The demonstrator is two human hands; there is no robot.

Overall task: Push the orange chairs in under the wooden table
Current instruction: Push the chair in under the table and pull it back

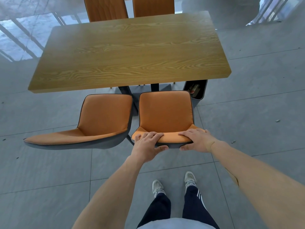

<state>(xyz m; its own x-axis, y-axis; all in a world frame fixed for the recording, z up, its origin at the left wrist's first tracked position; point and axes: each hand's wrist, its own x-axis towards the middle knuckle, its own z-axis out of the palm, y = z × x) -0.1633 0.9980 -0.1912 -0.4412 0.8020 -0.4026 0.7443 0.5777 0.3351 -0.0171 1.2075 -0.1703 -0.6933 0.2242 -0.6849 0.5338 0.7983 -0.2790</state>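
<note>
A wooden table point(128, 53) stands ahead of me. Two orange chairs sit on my side, their seats just short of the table's near edge. My left hand point(148, 142) and my right hand point(196, 139) both grip the top of the backrest of the right orange chair point(165, 111), fingers over the front, thumbs behind. The left orange chair point(104, 113) stands beside it, untouched, its back turned a little to the left. Two more orange chairs point(105, 9) stand at the far side, backrests above the table's far edge.
A dark bin point(198, 95) with some rubbish stands under the table's right near corner, close to the right chair. The table's dark legs point(125, 91) show between the chairs. Grey tiled floor lies all around. My feet point(173, 184) are behind the right chair.
</note>
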